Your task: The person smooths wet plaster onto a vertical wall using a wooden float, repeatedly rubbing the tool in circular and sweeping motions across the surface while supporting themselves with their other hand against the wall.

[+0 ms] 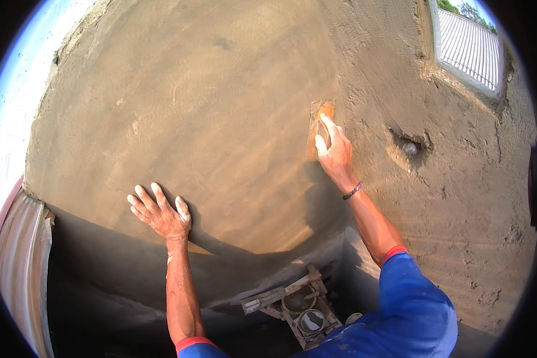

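Observation:
A plastered wall point(215, 107) fills most of the view, smooth and damp-looking on the left, rougher toward the right. My left hand point(161, 212) lies against it at lower left, fingers spread and dusted pale, holding nothing. Higher up and to the right, my right hand point(334, 149) grips a rectangular float point(325, 108), orange with cement caked on it, held flat to the plaster where the smooth and rough surfaces meet. Both forearms rise from the lower edge in blue sleeves.
A small window opening point(465, 48) sits at upper right, a hole point(409, 146) in the wall below it. Corrugated sheeting point(19, 265) stands at lower left. A cement-spattered wooden stand point(268, 298) with a round container point(310, 321) is below, in shadow. A dark object point(533, 185) is at the right rim.

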`<state>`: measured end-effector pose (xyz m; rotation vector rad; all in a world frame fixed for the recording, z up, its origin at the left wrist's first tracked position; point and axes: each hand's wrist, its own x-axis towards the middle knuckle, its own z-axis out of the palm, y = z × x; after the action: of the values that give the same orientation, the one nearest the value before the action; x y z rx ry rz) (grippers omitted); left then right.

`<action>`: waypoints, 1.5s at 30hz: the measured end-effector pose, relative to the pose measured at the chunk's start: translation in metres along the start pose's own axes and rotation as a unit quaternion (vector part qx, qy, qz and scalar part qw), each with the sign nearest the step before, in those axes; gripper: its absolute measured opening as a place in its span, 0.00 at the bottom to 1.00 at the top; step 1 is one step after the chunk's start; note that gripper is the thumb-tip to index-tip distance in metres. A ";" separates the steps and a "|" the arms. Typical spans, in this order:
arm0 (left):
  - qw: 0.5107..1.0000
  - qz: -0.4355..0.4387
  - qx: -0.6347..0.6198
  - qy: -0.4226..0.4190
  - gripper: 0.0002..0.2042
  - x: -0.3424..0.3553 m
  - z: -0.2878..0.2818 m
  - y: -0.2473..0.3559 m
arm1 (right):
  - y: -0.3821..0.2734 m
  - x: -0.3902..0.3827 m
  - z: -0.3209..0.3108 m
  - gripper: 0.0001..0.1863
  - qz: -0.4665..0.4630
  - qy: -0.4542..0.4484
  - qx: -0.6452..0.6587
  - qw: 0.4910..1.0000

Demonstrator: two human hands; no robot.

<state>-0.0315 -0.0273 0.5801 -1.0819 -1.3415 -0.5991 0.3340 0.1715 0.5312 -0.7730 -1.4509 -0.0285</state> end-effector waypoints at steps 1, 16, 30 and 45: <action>1.000 0.002 -0.004 0.000 0.30 0.000 0.000 0.001 | 0.000 -0.025 0.003 0.30 -0.016 -0.010 0.003 1.000; 1.000 -0.006 -0.008 -0.017 0.30 -0.005 -0.001 -0.005 | -0.026 0.044 0.002 0.26 -0.072 -0.025 -0.044 0.996; 0.999 -0.017 -0.012 -0.024 0.33 -0.004 -0.004 -0.006 | -0.031 0.051 0.007 0.27 -0.083 -0.058 -0.046 0.994; 0.999 -0.022 -0.024 -0.032 0.39 -0.003 -0.008 -0.007 | -0.017 0.048 -0.006 0.25 -0.044 -0.066 -0.040 0.996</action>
<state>-0.0342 -0.0380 0.5806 -1.1207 -1.4147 -0.6360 0.3394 0.1763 0.5824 -0.7876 -1.6171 -0.1060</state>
